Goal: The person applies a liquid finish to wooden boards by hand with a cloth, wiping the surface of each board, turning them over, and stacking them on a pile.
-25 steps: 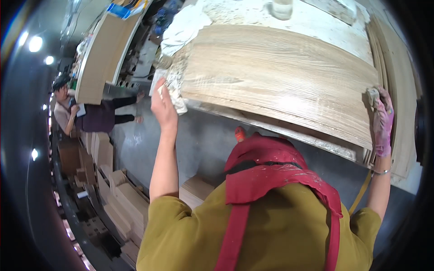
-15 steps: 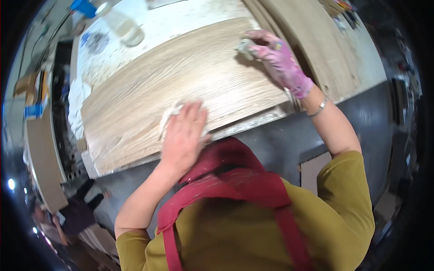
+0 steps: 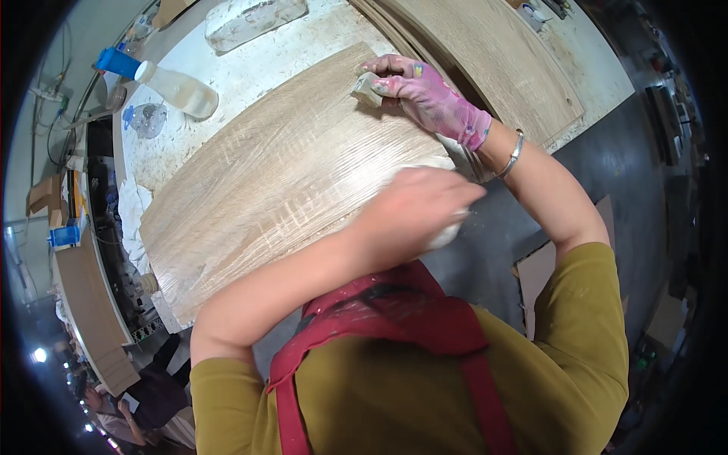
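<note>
1. Bare left hand [image 3: 421, 206] clutched crumpled white cloth [image 3: 446, 236] at near-right edge of flat, pale wood-grain board [image 3: 265, 171]; snagging risked tearing;
2. Pink-gloved right hand [image 3: 434, 98] pinched small grey block [image 3: 367, 89], far right; slackening risked dropping.

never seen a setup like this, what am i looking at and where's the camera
No robot here: a person is doing this by hand. The view comes from a wide fisheye camera worn on the head, looking down, so straight edges bend toward the rim. A wood-grain board lies on a pale, stained table, with a bottle beyond it on the left and more boards to the right. The bare left hand, blurred, holds a white cloth. The right hand, in a stained pink glove, holds a small pale block.
</note>
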The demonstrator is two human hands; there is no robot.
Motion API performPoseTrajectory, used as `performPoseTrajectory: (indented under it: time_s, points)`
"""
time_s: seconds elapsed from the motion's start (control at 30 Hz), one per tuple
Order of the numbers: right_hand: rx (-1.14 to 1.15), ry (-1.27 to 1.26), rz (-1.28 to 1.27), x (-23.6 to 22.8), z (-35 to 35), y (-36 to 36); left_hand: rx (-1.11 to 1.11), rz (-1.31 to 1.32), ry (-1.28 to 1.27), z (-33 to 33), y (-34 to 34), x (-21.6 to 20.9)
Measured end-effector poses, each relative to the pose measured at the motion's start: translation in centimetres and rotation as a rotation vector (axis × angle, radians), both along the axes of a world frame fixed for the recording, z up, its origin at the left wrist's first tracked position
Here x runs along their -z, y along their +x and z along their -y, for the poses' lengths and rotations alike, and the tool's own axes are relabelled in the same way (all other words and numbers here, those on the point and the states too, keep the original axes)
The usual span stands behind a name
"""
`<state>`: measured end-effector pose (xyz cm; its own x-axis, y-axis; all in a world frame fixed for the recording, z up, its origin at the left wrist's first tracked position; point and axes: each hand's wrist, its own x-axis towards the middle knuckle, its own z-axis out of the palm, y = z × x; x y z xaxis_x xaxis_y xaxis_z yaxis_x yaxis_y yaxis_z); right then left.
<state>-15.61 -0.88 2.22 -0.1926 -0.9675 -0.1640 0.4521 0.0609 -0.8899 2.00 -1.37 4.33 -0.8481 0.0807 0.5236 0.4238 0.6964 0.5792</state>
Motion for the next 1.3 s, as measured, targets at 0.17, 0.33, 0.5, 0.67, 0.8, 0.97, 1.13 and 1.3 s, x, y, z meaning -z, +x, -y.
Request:
performPoseTrajectory:
  time_s: [0.17, 0.33, 0.5, 0.67, 0.8, 0.97, 1.13, 1.3]
  points:
    - [0.041, -0.095, 0.009, 1.7, -0.5, -0.6, -0.285, 0.288, 0.042, 6.5, 3.8, -1.3]
    - [-0.063, -0.049, -0.111, 0.0, 1.0, 1.2, 0.033, 0.019, -0.413, 2.0, -0.1, 4.4]
    - [0.134, -0.068, -0.111, 1.1, -0.9, 0.4, 0.172, -0.101, -0.312, -4.3, -4.8, 4.8]
    - [0.007, -0.089, -0.13, 0.3, -0.2, 0.8, -0.208, -0.085, 0.036, 1.1, 2.7, 0.8]
    - [-0.013, -0.038, 0.011, 1.1, 0.8, 0.9, -0.434, 0.236, -0.067, 5.5, 9.4, 1.1]
    - [0.099, -0.174, -0.266, 1.0, 0.1, 0.6, -0.243, 0.078, -0.264, 4.3, 7.7, 2.1]
    - [0.113, -0.09, -0.181, 0.4, 0.3, 1.2, -0.138, -0.009, -0.357, 2.6, 2.4, 2.8]
    - [0.145, -0.163, -0.285, 1.2, 0.3, 0.6, 0.016, -0.008, -0.458, 0.9, -2.7, 2.6]
